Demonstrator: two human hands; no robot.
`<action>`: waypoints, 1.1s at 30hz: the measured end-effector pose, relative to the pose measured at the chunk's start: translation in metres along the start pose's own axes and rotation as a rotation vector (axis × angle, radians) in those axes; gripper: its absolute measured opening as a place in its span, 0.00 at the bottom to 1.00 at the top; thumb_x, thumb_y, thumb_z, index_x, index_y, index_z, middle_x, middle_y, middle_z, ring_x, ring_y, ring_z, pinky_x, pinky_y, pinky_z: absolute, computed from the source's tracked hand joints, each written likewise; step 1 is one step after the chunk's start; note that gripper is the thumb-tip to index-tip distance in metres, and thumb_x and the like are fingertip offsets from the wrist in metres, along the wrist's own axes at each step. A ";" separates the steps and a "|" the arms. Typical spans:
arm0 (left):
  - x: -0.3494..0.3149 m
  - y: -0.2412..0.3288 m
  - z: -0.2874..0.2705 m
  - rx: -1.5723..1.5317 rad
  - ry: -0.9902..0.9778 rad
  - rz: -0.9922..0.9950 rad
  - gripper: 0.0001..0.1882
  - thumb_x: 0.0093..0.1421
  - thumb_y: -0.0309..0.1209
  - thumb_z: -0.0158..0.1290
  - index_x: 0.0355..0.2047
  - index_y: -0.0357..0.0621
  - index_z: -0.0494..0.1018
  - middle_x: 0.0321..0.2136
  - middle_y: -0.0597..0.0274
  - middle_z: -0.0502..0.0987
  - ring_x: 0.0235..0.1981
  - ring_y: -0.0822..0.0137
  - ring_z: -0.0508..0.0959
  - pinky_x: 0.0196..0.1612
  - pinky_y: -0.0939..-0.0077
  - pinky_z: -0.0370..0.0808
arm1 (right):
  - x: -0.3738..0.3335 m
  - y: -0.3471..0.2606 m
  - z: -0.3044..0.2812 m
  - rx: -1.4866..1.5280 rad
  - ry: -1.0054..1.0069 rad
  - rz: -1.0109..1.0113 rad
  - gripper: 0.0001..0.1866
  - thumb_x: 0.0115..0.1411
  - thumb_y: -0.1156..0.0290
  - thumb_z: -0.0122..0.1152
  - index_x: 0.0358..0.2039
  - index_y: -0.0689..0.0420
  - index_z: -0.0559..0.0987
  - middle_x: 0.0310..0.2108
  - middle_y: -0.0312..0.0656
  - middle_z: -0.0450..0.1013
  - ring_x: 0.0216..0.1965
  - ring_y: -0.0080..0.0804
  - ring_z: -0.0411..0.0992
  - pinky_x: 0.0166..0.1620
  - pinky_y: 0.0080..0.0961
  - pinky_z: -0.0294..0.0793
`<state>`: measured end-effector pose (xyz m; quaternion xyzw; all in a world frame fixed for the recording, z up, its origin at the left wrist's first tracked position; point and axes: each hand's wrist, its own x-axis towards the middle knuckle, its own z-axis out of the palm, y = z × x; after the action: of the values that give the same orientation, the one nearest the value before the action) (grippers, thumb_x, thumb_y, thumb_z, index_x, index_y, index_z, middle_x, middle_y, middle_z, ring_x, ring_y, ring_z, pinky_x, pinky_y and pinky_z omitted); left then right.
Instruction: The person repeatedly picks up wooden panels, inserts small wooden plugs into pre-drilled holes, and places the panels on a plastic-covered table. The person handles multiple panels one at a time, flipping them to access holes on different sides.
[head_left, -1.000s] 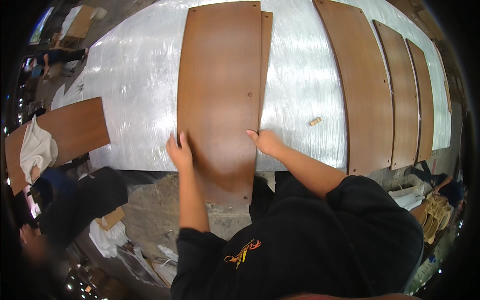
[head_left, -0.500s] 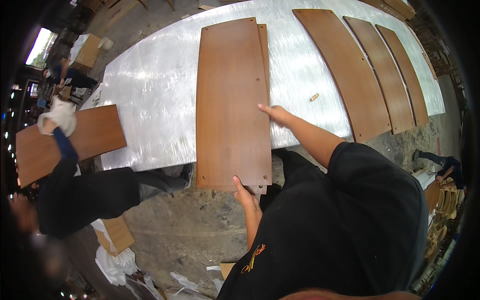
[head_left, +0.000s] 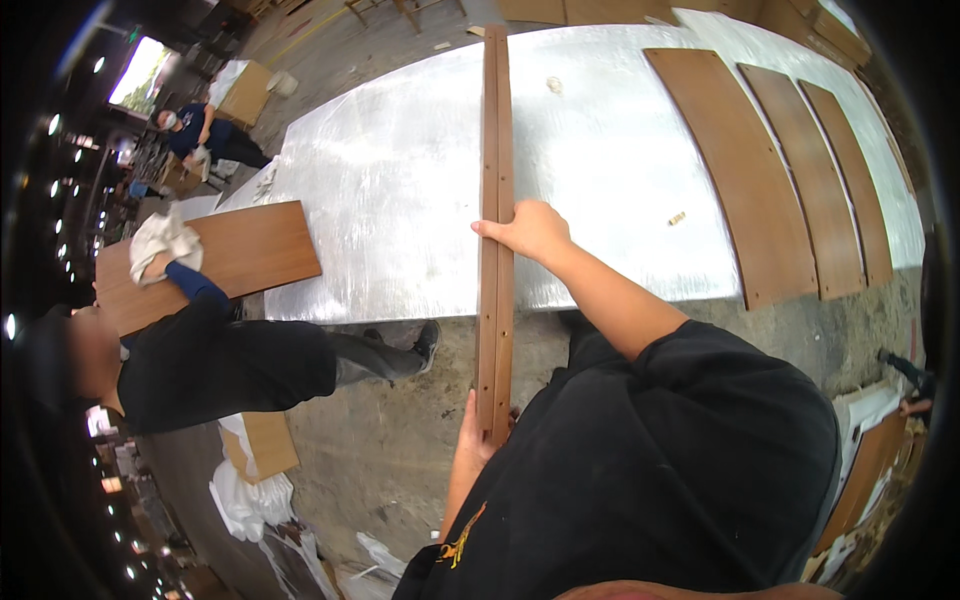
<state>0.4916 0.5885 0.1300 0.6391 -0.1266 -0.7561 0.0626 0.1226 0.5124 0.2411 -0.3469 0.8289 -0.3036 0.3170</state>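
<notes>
Two brown wooden panels (head_left: 496,150) are held together on edge, so their narrow sides with small holes face up. They reach from over the wrapped table to past its near edge. My right hand (head_left: 530,232) is closed around them near the middle, thumb across the top edges. My left hand (head_left: 475,435) grips their near end from below; its fingers are partly hidden behind the wood. To the right, a wide curved brown panel (head_left: 745,170) and two narrower panels (head_left: 812,180) (head_left: 850,180) lie flat side by side.
The table (head_left: 390,190) is covered in shiny clear wrap. A small brown piece (head_left: 677,218) and a pale scrap (head_left: 554,86) lie on it. At left, a co-worker (head_left: 230,365) rubs another panel (head_left: 255,245) with a white cloth (head_left: 165,245). Cardboard (head_left: 265,445) and white plastic (head_left: 250,505) are on the floor.
The held panels have turned from face up to standing on edge. They now sit further right in the picture. The co-worker's cloth has moved on the left panel.
</notes>
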 end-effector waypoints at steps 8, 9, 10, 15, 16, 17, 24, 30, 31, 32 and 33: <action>-0.049 0.144 0.119 0.742 -0.306 0.618 0.49 0.69 0.52 0.55 0.79 0.42 0.45 0.77 0.42 0.52 0.78 0.46 0.50 0.76 0.58 0.53 | 0.047 0.020 -0.005 0.024 -0.234 -0.091 0.44 0.63 0.28 0.59 0.28 0.67 0.86 0.21 0.50 0.80 0.26 0.42 0.81 0.32 0.37 0.78; -0.052 0.158 0.142 0.942 -0.298 0.790 0.50 0.68 0.49 0.58 0.79 0.43 0.45 0.76 0.40 0.54 0.77 0.44 0.54 0.74 0.57 0.57 | 0.054 0.023 -0.003 0.135 -0.267 -0.113 0.44 0.65 0.29 0.57 0.28 0.67 0.86 0.22 0.50 0.80 0.27 0.41 0.81 0.33 0.36 0.79; -0.055 0.168 0.160 1.143 -0.262 0.938 0.51 0.66 0.46 0.61 0.79 0.43 0.44 0.75 0.38 0.56 0.76 0.43 0.57 0.73 0.55 0.60 | 0.060 0.025 0.000 0.246 -0.301 -0.132 0.44 0.67 0.31 0.55 0.27 0.68 0.86 0.22 0.51 0.80 0.28 0.40 0.81 0.34 0.36 0.79; -0.060 0.191 0.214 1.409 0.369 0.837 0.49 0.58 0.41 0.65 0.73 0.39 0.51 0.59 0.31 0.73 0.53 0.31 0.79 0.54 0.44 0.77 | 0.112 0.033 -0.033 0.411 -0.519 -0.515 0.15 0.70 0.62 0.61 0.46 0.62 0.82 0.35 0.43 0.80 0.36 0.33 0.78 0.43 0.34 0.78; -0.061 0.193 0.215 1.418 0.394 0.831 0.48 0.58 0.40 0.65 0.72 0.39 0.53 0.57 0.31 0.74 0.52 0.31 0.79 0.53 0.44 0.77 | 0.137 0.032 -0.053 0.438 -0.490 -0.347 0.12 0.70 0.67 0.59 0.47 0.61 0.81 0.35 0.41 0.80 0.37 0.31 0.78 0.44 0.33 0.79; -0.062 0.195 0.214 1.443 0.438 0.766 0.47 0.58 0.40 0.64 0.71 0.39 0.54 0.56 0.31 0.76 0.51 0.31 0.80 0.52 0.44 0.77 | 0.163 0.030 -0.074 0.405 -0.407 -0.298 0.10 0.69 0.72 0.57 0.48 0.60 0.81 0.36 0.39 0.80 0.38 0.30 0.78 0.45 0.32 0.79; -0.049 0.202 0.197 1.391 0.528 0.921 0.34 0.56 0.45 0.68 0.54 0.41 0.66 0.30 0.39 0.83 0.33 0.35 0.84 0.39 0.44 0.79 | 0.328 -0.055 -0.158 -0.062 0.269 -0.745 0.15 0.64 0.58 0.72 0.38 0.57 0.86 0.32 0.38 0.82 0.32 0.26 0.79 0.39 0.27 0.78; -0.041 0.219 0.181 1.373 0.556 0.979 0.32 0.55 0.48 0.69 0.46 0.42 0.65 0.23 0.41 0.81 0.27 0.36 0.82 0.33 0.44 0.78 | 0.356 -0.086 -0.135 -0.143 0.053 -0.612 0.11 0.66 0.62 0.70 0.38 0.57 0.86 0.28 0.38 0.82 0.31 0.26 0.78 0.38 0.27 0.76; -0.041 0.220 0.180 1.374 0.562 0.976 0.32 0.55 0.48 0.69 0.46 0.42 0.65 0.23 0.42 0.80 0.27 0.36 0.82 0.32 0.45 0.78 | 0.358 -0.087 -0.132 -0.183 0.059 -0.609 0.11 0.66 0.62 0.70 0.39 0.57 0.86 0.28 0.38 0.82 0.32 0.25 0.79 0.38 0.28 0.76; -0.040 0.221 0.179 1.355 0.549 0.986 0.32 0.55 0.48 0.69 0.46 0.41 0.66 0.23 0.42 0.80 0.27 0.36 0.82 0.32 0.45 0.78 | 0.360 -0.088 -0.129 -0.169 0.039 -0.633 0.11 0.66 0.63 0.70 0.39 0.57 0.85 0.28 0.39 0.82 0.32 0.26 0.79 0.38 0.28 0.77; -0.040 0.221 0.179 1.345 0.546 0.990 0.32 0.55 0.48 0.69 0.46 0.41 0.66 0.22 0.42 0.80 0.26 0.37 0.82 0.31 0.45 0.78 | 0.361 -0.088 -0.127 -0.163 0.027 -0.639 0.10 0.66 0.63 0.70 0.39 0.57 0.85 0.29 0.39 0.82 0.32 0.27 0.80 0.38 0.28 0.77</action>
<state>0.3082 0.4066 0.2551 0.5706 -0.7887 -0.2279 0.0216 -0.1384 0.2208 0.2696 -0.6093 0.7040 -0.3250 0.1659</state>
